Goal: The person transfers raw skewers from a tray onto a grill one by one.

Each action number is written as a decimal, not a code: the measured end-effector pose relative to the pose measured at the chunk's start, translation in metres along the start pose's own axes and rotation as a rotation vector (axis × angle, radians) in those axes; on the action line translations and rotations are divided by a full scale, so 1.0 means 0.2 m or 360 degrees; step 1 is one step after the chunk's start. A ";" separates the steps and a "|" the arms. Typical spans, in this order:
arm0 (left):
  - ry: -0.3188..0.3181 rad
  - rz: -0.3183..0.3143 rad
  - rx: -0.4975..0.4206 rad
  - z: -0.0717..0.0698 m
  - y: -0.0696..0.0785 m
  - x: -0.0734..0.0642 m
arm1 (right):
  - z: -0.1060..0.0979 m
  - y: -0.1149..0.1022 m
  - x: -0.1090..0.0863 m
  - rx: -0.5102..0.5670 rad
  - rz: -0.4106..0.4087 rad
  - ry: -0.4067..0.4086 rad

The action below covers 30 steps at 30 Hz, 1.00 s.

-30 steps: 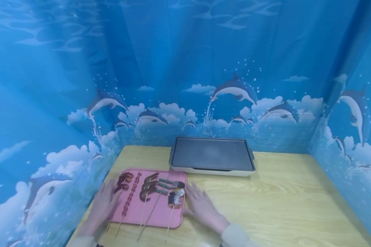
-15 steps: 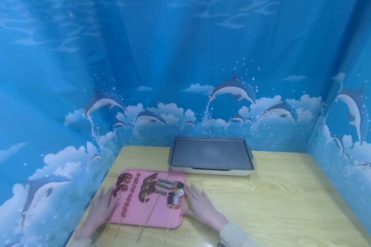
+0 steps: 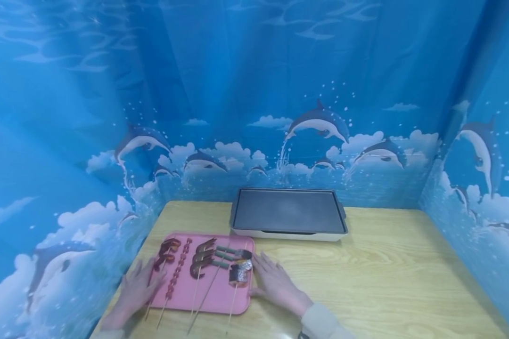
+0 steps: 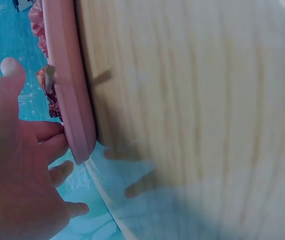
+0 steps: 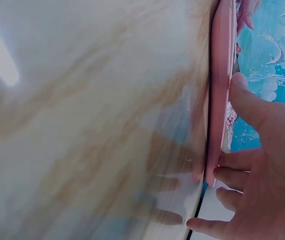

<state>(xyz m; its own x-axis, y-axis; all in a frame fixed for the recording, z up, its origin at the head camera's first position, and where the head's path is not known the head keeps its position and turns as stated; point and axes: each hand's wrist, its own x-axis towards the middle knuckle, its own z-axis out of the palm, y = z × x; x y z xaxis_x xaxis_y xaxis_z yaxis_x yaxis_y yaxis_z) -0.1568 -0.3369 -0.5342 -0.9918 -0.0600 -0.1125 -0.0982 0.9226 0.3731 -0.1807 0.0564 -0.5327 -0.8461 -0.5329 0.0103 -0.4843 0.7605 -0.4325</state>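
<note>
Pale cream sleeves (image 3: 323, 322) clothe both arms, a dark strap (image 3: 303, 335) beneath the right.

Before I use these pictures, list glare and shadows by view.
Head: glare whitens the table at the bottom edge; left wrist: glare in the top right corner, dark finger shapes, shadow or reflection, near the left hand; right wrist: bright streak upper left, similar finger shapes near the right hand.

No text, label, number or sign can be read here.
</note>
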 end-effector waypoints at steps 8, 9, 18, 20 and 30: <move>0.0001 0.0035 -0.0094 0.02 0.01 -0.01 | -0.01 0.04 -0.02 0.0011 0.0014 0.0008; -0.0006 0.0026 -0.0091 0.02 0.02 -0.01 | -0.01 0.04 -0.02 0.0020 0.0014 0.0009; -0.0083 0.0015 -0.0083 0.04 0.07 -0.02 | -0.04 0.10 -0.05 0.0041 0.0030 0.0004; -0.0090 0.0017 -0.0091 0.04 0.08 -0.02 | -0.04 0.11 -0.06 0.0053 0.0033 0.0004; -0.0069 0.0086 -0.0059 0.09 0.14 -0.04 | -0.08 0.17 -0.12 0.0064 0.0041 0.0002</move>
<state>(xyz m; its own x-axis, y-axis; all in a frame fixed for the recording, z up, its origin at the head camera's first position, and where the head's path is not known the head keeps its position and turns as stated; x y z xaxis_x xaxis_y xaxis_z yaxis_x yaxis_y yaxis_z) -0.1494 -0.3042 -0.5389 -0.9914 0.0068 -0.1310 -0.0484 0.9092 0.4135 -0.1810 0.1011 -0.5333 -0.8585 -0.5129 -0.0004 -0.4530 0.7586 -0.4682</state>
